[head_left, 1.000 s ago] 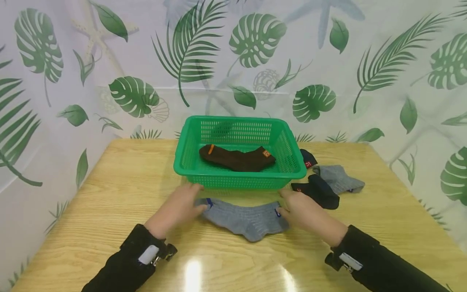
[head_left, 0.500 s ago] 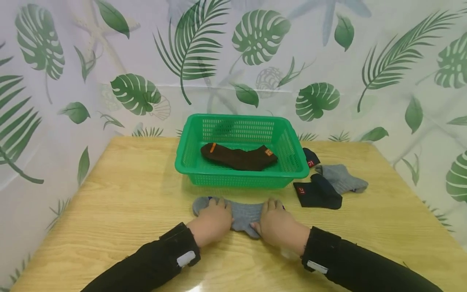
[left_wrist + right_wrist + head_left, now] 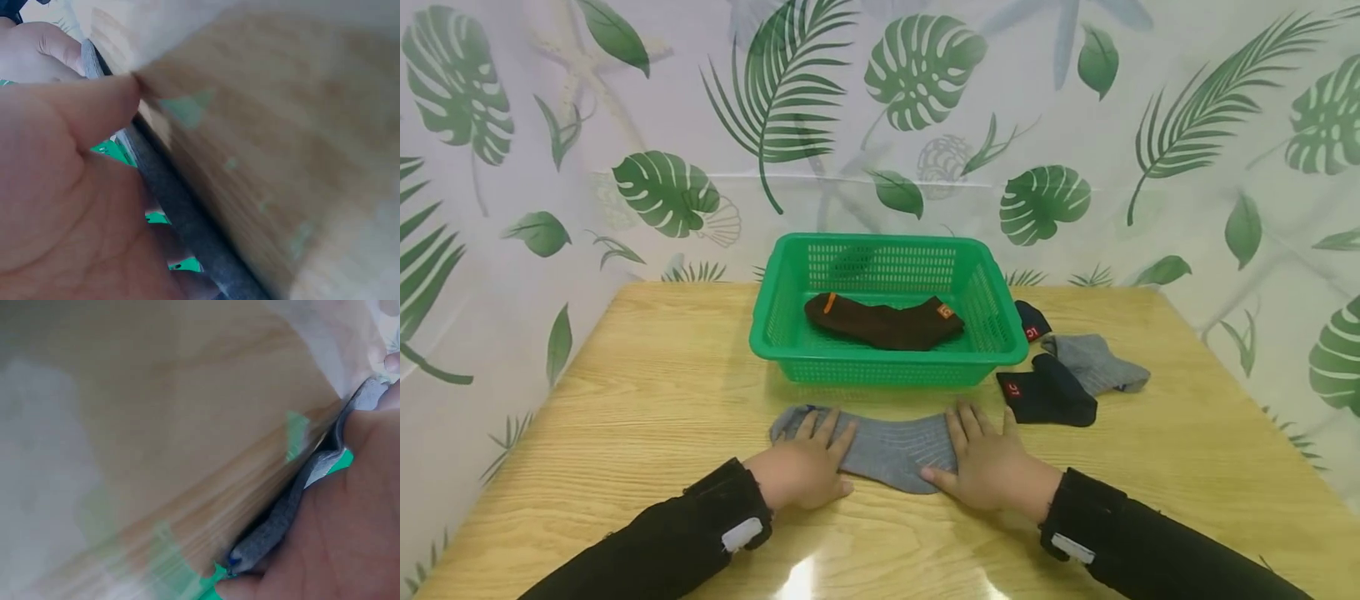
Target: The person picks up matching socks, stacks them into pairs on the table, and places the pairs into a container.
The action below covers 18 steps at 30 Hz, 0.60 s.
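Observation:
A grey sock (image 3: 887,446) lies flat across the table in front of the green basket. On its left part rests my left hand (image 3: 805,462), fingers spread and pointing away from me. My right hand (image 3: 988,462) presses on the other end with its fingers fanned out and covers that end. The left wrist view shows the sock's edge (image 3: 181,212) under the fingers, the thumb lying on the near side. In the right wrist view, the sock (image 3: 275,531) runs along beneath my palm and fingers.
The green basket (image 3: 887,357) behind the sock contains dark brown socks (image 3: 887,323) with orange marks. Right of the basket lie black socks (image 3: 1048,396) with red labels and another grey sock (image 3: 1093,362). A leaf-patterned sheet (image 3: 865,192) hangs behind the wooden table (image 3: 647,375).
Both hands first came inward over the grey sock from its ends. Since then they have spread apart again, fingers straightening, and the sock lies flatter, its lower bulge reduced.

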### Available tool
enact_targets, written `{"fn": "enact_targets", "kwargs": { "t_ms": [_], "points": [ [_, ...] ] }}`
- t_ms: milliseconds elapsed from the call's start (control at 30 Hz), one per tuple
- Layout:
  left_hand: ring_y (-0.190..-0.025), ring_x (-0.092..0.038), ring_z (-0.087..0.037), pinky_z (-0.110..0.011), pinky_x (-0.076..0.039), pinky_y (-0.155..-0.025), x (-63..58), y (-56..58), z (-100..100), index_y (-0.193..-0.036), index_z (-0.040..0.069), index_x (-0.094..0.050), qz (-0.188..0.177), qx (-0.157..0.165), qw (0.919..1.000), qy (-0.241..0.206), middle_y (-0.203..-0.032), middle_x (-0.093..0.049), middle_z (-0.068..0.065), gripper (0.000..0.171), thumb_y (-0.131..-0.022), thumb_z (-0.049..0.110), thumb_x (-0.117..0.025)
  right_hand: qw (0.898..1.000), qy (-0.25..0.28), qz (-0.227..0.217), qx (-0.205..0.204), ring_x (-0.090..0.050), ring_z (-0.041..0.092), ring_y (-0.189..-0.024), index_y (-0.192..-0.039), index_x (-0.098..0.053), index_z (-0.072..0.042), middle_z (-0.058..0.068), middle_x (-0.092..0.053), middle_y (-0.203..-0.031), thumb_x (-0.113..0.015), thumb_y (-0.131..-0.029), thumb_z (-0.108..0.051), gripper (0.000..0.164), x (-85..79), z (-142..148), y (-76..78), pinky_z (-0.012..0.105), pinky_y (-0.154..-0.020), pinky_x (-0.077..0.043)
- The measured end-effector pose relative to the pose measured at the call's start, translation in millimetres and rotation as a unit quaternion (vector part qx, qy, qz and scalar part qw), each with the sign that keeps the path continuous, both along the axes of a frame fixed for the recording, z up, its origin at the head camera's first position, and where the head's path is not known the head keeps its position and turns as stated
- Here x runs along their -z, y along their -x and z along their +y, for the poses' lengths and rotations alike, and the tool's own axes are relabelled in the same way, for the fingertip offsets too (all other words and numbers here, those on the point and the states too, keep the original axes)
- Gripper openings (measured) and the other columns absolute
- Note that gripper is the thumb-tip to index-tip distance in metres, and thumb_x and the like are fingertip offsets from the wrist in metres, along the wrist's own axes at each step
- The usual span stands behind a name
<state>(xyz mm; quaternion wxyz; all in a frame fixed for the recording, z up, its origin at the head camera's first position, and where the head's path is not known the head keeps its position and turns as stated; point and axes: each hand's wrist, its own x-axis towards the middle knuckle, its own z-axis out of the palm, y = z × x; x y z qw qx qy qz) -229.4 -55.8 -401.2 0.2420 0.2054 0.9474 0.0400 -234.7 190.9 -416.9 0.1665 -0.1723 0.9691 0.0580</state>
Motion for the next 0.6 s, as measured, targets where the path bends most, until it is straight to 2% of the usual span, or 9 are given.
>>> {"fn": "enact_targets", "kwargs": {
  "t_ms": [100, 167, 267, 333, 400, 500, 600],
  "points": [
    [-0.147, -0.007, -0.039, -0.064, -0.019, -0.111, -0.7, -5.6, -1, -0.156, 0.012, -0.021, 0.022, 0.029, 0.9993, 0.007, -0.162, -0.009, -0.015, 0.083, -0.094, 0.056, -0.053, 0.999, 0.027, 0.013, -0.025, -0.015, 0.042, -0.145, -0.151, -0.022, 0.006, 0.026, -0.015, -0.157, -0.036, -0.094, -0.068, 0.094, 1.1, 1, -3.8, 0.068, -0.11, -0.01],
    [-0.146, -0.008, -0.04, -0.064, -0.014, -0.112, 0.2, -8.2, -7, -0.155, 0.01, -0.025, 0.058, 0.06, 0.9964, 0.008, -0.161, -0.013, -0.017, 0.087, -0.091, 0.062, -0.052, 0.997, 0.052, 0.015, -0.062, -0.013, 0.041, -0.145, -0.151, -0.022, 0.007, 0.027, -0.014, -0.158, -0.039, -0.093, -0.068, 0.096, 0.5, 1, -4.9, 0.064, -0.112, -0.011],
    [-0.146, -0.009, -0.04, -0.064, -0.006, -0.113, 4.5, -12.2, -20, -0.153, 0.007, -0.029, 0.09, 0.094, 0.9914, 0.015, -0.159, -0.018, -0.019, 0.094, -0.086, 0.07, -0.051, 0.988, 0.095, -0.021, -0.117, -0.009, 0.04, -0.146, -0.151, -0.019, 0.007, 0.025, -0.01, -0.159, -0.043, -0.09, -0.07, 0.102, -0.5, 6, -11.2, 0.057, -0.115, -0.015],
    [-0.147, -0.009, -0.039, -0.066, -0.004, -0.111, 8.3, -12.0, -30, -0.154, 0.009, -0.028, 0.09, 0.1, 0.9903, 0.034, -0.159, -0.016, -0.019, 0.098, -0.084, 0.075, -0.049, 0.984, 0.101, -0.048, -0.139, -0.006, 0.037, -0.147, -0.153, -0.017, 0.005, 0.022, -0.007, -0.16, -0.044, -0.088, -0.074, 0.105, -0.7, 12, -15.3, 0.052, -0.116, -0.018],
    [-0.147, -0.008, -0.036, -0.068, -0.003, -0.11, 11.5, -9.9, -39, -0.156, 0.013, -0.023, 0.07, 0.092, 0.9919, 0.051, -0.16, -0.012, -0.019, 0.102, -0.081, 0.079, -0.046, 0.982, 0.101, -0.069, -0.144, -0.004, 0.034, -0.148, -0.154, -0.015, 0.002, 0.019, -0.004, -0.161, -0.044, -0.087, -0.075, 0.106, -1.4, 17, -17.3, 0.048, -0.116, -0.019],
    [-0.148, -0.008, -0.034, -0.071, -0.003, -0.108, 15.2, -5.0, -49, -0.157, 0.02, -0.018, 0.063, 0.094, 0.9915, 0.064, -0.161, -0.006, -0.018, 0.104, -0.078, 0.083, -0.043, 0.981, 0.089, -0.062, -0.158, -0.003, 0.033, -0.148, -0.155, -0.014, 0.0, 0.018, -0.002, -0.161, -0.042, -0.088, -0.074, 0.104, -0.6, 24, -15.8, 0.048, -0.117, -0.018],
    [-0.148, -0.008, -0.035, -0.072, -0.003, -0.108, 15.9, -2.2, -56, -0.157, 0.023, -0.017, 0.066, 0.1, 0.9917, 0.047, -0.161, -0.005, -0.019, 0.104, -0.077, 0.084, -0.043, 0.98, 0.077, -0.056, -0.174, 0.0, 0.033, -0.148, -0.155, -0.012, -0.002, 0.018, 0.0, -0.162, -0.038, -0.089, -0.075, 0.102, 1.1, 30, -11.9, 0.05, -0.117, -0.016]
  ]
}}
